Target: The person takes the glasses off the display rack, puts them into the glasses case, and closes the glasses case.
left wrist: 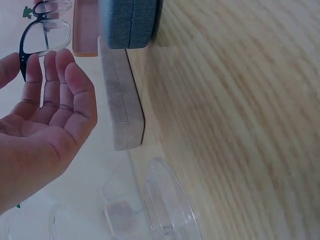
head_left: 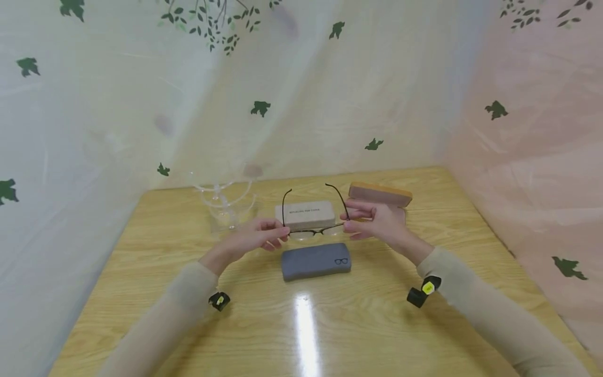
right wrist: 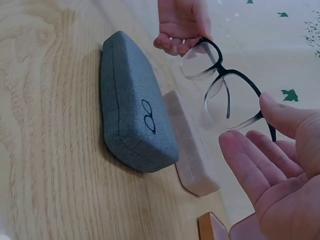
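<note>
A pair of eyeglasses (head_left: 314, 232) is held up with both temples unfolded and pointing away from me. Its frame is black along the top and clear below, as the right wrist view shows. My left hand (head_left: 259, 236) pinches the left end of the frame between thumb and fingers. At the other end, my right hand (head_left: 379, 222) pinches the frame near the hinge. Just under the glasses lies a closed blue-grey glasses case (head_left: 315, 262) with a small glasses drawing on its lid. Behind it is a closed beige case (head_left: 311, 212) with printed lettering.
An orange case (head_left: 380, 195) with a pink lining stands open at the back right, partly hidden by my right hand. At the back left is a clear plastic stand (head_left: 229, 201) with curved arms. A leaf-patterned curtain (head_left: 301, 89) surrounds the wooden table (head_left: 367, 324).
</note>
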`<action>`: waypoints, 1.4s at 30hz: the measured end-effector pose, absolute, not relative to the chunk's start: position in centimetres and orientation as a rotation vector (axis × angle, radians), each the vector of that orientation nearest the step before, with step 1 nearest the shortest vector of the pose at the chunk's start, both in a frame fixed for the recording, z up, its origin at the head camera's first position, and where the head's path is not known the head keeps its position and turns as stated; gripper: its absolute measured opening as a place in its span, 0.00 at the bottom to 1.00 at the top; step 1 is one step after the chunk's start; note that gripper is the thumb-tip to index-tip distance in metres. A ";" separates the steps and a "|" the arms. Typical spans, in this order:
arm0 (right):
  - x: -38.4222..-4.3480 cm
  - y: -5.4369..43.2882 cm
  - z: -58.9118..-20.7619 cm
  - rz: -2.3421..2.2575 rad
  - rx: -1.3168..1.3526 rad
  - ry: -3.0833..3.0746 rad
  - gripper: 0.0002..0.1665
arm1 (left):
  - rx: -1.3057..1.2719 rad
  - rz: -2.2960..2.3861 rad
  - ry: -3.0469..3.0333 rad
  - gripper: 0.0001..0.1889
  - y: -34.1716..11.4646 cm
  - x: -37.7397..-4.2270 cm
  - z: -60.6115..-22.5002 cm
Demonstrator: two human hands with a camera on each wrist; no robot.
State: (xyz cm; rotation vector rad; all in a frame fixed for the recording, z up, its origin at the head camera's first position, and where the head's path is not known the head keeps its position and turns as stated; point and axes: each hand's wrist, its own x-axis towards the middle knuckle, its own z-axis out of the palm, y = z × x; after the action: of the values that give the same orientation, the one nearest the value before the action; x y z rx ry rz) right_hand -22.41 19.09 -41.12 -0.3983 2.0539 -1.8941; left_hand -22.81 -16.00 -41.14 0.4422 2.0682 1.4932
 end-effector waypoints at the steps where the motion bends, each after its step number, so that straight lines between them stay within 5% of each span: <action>1: -22.4 19.1 -41.2 -1.896 -0.411 2.051 0.40 | 0.441 1.491 2.071 0.23 -16.0 -22.8 -41.2; 20: -22.7 18.9 -41.4 -1.814 -0.499 2.095 0.39 | 0.499 1.479 2.124 0.25 -15.5 -22.2 -40.7; 42: -22.8 18.4 -41.5 -1.710 -0.603 2.164 0.27 | 0.517 1.481 2.225 0.22 -16.0 -21.7 -40.3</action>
State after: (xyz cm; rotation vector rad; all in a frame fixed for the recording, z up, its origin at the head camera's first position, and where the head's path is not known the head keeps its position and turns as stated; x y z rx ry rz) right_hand -22.77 18.39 -41.54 -0.6030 2.1644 -1.7103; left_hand -21.70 -16.03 -40.27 0.5172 2.2246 1.4807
